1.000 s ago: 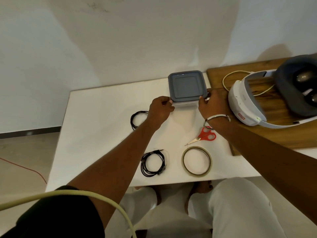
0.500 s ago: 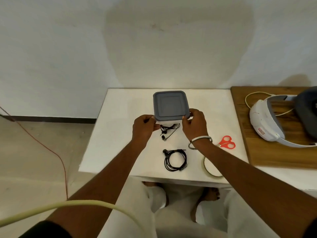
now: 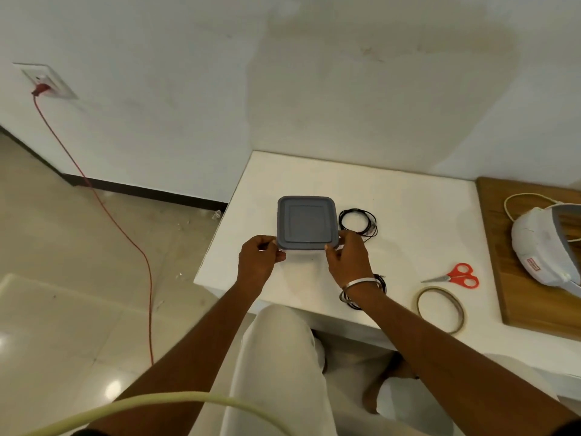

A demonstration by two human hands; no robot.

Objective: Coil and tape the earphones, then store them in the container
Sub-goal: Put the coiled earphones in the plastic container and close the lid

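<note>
**Container held at both near corners**

Head view. The left hand (image 3: 258,262) and right hand (image 3: 348,259) grip the near corners of a container (image 3: 306,224) with a grey lid, over a white table (image 3: 408,215). One black earphone coil (image 3: 358,223) lies just right of the container; a second coil (image 3: 377,289) is partly hidden by the right wrist. Red scissors (image 3: 457,276) and a tape roll (image 3: 440,309) lie further right, beside a wooden board (image 3: 515,278) carrying a white headset (image 3: 544,247).
</note>
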